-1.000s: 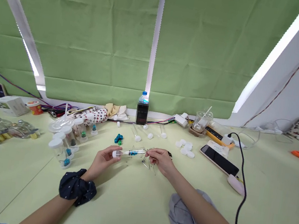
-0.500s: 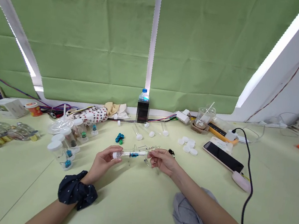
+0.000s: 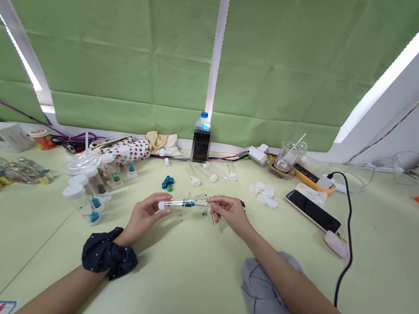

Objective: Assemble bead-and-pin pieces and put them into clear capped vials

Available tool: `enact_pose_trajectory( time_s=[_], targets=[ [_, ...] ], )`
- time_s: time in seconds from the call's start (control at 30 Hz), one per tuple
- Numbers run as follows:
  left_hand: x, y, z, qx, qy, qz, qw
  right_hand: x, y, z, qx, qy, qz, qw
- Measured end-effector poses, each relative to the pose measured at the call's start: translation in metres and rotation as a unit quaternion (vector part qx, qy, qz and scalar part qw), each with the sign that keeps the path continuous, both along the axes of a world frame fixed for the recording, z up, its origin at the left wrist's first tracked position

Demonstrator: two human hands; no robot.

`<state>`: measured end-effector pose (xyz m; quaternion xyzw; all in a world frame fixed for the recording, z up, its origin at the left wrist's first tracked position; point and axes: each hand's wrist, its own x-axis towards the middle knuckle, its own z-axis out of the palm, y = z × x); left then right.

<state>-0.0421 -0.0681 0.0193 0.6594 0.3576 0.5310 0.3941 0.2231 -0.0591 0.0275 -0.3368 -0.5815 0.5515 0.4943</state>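
Bright glare rims the green blinds (image 3: 132, 44); soft shadows lie beneath the hands (image 3: 143, 215) (image 3: 229, 214).

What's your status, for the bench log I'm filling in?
Left hand gripping clear tube near its white cap. Right hand pinching wires at tube's far end. Blue-green beads beyond, not touching.

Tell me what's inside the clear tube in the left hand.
The clear tube in the left hand holds a small blue piece toward its far end. The white cap hides whatever lies at the near end.
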Motion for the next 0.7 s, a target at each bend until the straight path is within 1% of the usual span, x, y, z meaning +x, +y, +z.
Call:
enact_pose_trajectory(
  time_s=[0.07,0.13,0.4,0.6,0.7],
  targets=[
    [0.0001,-0.0001,-0.0005,-0.004,0.005,0.005,1.0,-0.0007,-0.0007,0.0,0.039,-0.032,-0.018,0.999],
    [-0.0001,-0.0002,-0.001,-0.006,0.008,0.007,1.0,-0.0004,-0.0006,-0.0009,0.059,-0.053,-0.03,0.996],
    [-0.002,0.0009,-0.0022,-0.008,0.017,0.028,0.999,0.0042,0.0022,-0.004,0.08,-0.083,-0.054,0.992],
    [-0.0001,-0.0007,-0.0022,-0.009,0.016,0.012,1.0,0.0007,-0.0022,-0.0008,0.072,-0.11,-0.026,0.991],
    [0.0004,-0.0013,-0.001,-0.016,0.022,0.007,1.0,-0.0002,-0.0036,-0.0006,0.064,-0.106,0.003,0.992]
  ],
)
